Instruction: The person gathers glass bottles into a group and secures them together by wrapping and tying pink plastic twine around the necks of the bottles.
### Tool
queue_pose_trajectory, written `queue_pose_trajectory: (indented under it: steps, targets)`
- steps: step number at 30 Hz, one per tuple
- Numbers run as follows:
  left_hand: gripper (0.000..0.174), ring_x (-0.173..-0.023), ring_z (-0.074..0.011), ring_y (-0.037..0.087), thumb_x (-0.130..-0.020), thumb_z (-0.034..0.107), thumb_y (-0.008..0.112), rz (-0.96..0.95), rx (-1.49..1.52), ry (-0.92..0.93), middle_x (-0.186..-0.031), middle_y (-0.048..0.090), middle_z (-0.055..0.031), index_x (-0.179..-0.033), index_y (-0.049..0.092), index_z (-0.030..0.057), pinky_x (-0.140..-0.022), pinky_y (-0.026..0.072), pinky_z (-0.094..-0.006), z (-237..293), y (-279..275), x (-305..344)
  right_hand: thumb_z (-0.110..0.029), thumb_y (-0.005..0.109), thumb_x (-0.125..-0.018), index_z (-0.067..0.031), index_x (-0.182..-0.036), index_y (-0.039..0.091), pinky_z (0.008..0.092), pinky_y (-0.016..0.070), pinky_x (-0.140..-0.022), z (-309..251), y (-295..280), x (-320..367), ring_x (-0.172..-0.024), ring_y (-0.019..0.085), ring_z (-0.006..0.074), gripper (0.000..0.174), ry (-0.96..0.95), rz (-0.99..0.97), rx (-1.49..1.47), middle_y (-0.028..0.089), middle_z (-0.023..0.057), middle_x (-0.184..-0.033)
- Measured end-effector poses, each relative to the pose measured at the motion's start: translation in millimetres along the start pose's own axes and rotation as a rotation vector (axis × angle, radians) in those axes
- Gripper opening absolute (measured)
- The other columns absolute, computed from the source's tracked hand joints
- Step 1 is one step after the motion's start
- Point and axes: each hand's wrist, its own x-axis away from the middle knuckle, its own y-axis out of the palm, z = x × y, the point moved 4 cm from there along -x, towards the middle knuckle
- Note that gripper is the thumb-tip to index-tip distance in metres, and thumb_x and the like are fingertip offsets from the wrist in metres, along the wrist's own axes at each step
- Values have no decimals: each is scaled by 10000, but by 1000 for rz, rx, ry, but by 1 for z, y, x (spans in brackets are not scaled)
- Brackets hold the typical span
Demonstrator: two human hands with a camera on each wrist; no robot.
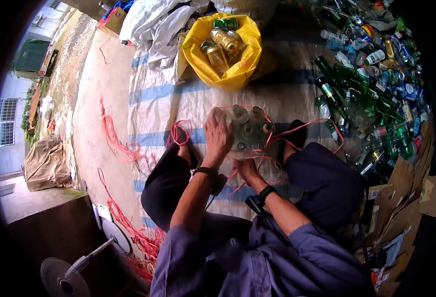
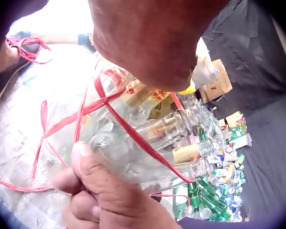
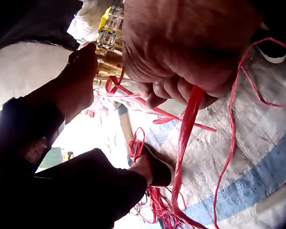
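Observation:
A bundle of clear glass bottles (image 1: pixel 248 129) stands between the person's feet, with red plastic twine (image 2: pixel 128 126) looped round the bottles. My left hand (image 1: pixel 218 132) holds the bundle's left side, its fingers bent at the bottles; in the left wrist view its fingertips are hidden. Close to the bundle's near side, my right hand (image 1: pixel 247 171) pinches the twine between thumb and curled fingers. In the right wrist view a red strand (image 3: pixel 183 143) hangs from this fist, and loose ends trail over the sheet.
A yellow sack (image 1: pixel 196 62) of cans stands beyond the bundle. Green bottles (image 1: pixel 334 94) and mixed empties are piled at right, with cardboard (image 1: pixel 393 193) nearer. More red twine (image 1: pixel 111 131) lies at left, by a fan (image 1: pixel 65 282). A striped woven sheet (image 1: pixel 151 116) covers the ground.

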Motion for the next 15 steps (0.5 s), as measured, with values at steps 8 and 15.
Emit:
queue_pose_trajectory:
  steps: [8,15]
  targets:
    - [399,-1281,-384,390,-874,392,650,-2,-5,-47,-1428,382,-201,-1102,648,64,-1041,316,-474,-3,5,3,-265,527,-916,-70,-699,670,398,512,-652,16,7,8,-661,667,277,325,-231,67,285,666,128,-683]
    - [419,-1197,-402,436,-750,297,782,41,23,10,-1376,402,-208,-1045,635,38,-979,363,-481,-2,0,3,-310,551,-908,-68,-657,643,464,487,-584,1,-3,22,-608,642,333,360,-65,53,33,633,139,-619]
